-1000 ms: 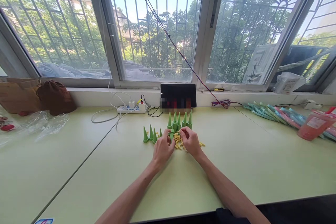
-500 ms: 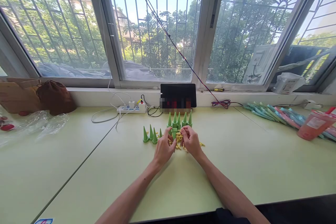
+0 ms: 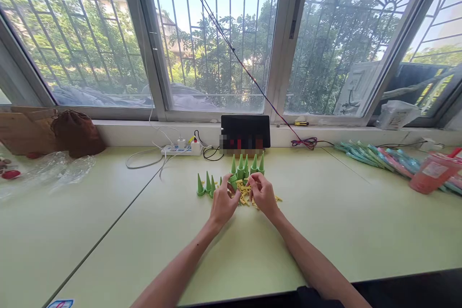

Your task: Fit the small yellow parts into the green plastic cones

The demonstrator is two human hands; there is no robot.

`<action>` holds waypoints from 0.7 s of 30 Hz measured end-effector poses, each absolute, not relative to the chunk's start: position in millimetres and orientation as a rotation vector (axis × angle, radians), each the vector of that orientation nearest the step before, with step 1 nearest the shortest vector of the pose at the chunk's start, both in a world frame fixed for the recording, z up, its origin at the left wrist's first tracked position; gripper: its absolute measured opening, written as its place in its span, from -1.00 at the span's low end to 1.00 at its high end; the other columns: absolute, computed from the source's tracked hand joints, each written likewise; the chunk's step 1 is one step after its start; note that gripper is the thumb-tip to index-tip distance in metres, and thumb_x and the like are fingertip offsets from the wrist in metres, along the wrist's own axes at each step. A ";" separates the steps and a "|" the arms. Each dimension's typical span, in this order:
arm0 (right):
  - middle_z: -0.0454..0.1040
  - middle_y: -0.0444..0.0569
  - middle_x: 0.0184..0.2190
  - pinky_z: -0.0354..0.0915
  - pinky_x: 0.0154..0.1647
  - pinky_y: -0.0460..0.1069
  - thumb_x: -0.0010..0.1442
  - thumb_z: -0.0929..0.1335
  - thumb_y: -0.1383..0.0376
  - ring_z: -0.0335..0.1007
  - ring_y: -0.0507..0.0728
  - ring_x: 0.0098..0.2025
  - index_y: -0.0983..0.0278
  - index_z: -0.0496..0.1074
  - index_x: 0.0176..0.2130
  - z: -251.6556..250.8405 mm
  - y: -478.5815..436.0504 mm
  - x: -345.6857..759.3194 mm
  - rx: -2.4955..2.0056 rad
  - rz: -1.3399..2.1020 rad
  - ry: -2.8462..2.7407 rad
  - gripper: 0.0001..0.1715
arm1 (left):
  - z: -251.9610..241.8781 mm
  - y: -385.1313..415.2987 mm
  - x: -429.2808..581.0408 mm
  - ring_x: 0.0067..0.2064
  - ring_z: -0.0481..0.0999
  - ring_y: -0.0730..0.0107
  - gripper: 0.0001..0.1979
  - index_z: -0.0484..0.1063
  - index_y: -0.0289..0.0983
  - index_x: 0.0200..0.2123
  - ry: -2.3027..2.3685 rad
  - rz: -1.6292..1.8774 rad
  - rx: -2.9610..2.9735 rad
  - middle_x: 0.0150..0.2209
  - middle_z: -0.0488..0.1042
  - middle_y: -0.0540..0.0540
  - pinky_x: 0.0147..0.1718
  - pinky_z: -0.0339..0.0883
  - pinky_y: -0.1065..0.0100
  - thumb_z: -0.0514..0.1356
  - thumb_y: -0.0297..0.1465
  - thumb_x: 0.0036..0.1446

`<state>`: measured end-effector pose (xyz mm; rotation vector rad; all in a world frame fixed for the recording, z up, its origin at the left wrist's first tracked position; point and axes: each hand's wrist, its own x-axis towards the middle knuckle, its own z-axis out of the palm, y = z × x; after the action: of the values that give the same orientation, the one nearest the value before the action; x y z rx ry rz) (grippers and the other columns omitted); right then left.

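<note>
Leftward, and more tilted than half a second ago, has gone the green piece (image 3: 233, 181) at the left hand (image 3: 224, 203); the right hand (image 3: 263, 197) has hardly stirred. That piece is above the yellow pile (image 3: 244, 199), between the two hands, apparently clamped by the left fingers, while the right fingertips are together, seemingly on a small yellow piece (image 3: 247, 183). A loose hold on the tilted piece could let it slip into the pile, and a slender yellow part could drop from so small a pinch. Swinging the left hand wide might topple the nearby green cones (image 3: 199, 186); reaching forward, the back row (image 3: 240, 167). The left hand hides some cones and its own contact points; the right covers part of the pile. Pixelation masks the lower edge of the dark screen (image 3: 245, 130); both forearms are cut off below.
</note>
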<state>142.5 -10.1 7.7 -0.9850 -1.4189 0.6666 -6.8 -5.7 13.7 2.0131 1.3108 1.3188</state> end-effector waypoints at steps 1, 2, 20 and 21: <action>0.40 -0.10 -0.44 0.19 -0.70 -0.10 0.28 0.23 0.03 0.27 -0.01 -0.67 0.24 0.29 -0.27 7.4 -10.0 142.6 -0.982 0.667 -1.420 -0.67 | 13.5 -5.3 -7.0 -0.59 0.35 0.52 -0.55 0.22 -0.24 0.09 1.314 1.322 2.007 -0.49 0.38 0.08 -0.54 0.21 0.47 0.11 -0.33 0.11; 0.39 -0.10 -0.45 0.19 -0.70 -0.10 0.28 0.24 0.04 0.26 -0.01 -0.67 0.24 0.30 -0.26 7.1 -9.9 142.8 -0.983 0.663 -1.424 -0.68 | 13.4 -5.1 -7.1 -0.59 0.35 0.52 -0.55 0.22 -0.24 0.08 1.315 1.321 2.003 -0.50 0.38 0.08 -0.54 0.21 0.47 0.11 -0.33 0.11; 0.46 -0.04 -0.39 0.23 -0.59 -0.10 0.26 0.27 0.11 0.31 0.01 -0.58 0.27 0.38 -0.25 2.6 -5.6 141.9 -1.002 0.602 -1.543 -0.73 | 10.1 -5.5 -6.2 -0.55 0.30 0.53 -0.56 0.21 -0.20 0.09 1.286 1.268 2.097 -0.44 0.35 0.07 -0.53 0.18 0.47 0.10 -0.38 0.11; 0.46 -0.03 -0.38 0.23 -0.59 -0.10 0.25 0.28 0.12 0.32 0.01 -0.57 0.27 0.38 -0.25 2.7 -5.5 141.9 -1.000 0.602 -1.546 -0.73 | 10.0 -5.7 -6.2 -0.55 0.30 0.53 -0.56 0.21 -0.20 0.09 1.289 1.266 2.098 -0.43 0.36 0.06 -0.52 0.18 0.47 0.10 -0.38 0.11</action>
<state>141.9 -5.5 2.7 -1.0005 -1.5461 0.6020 -6.2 -5.7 10.0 2.0981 1.2885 1.2662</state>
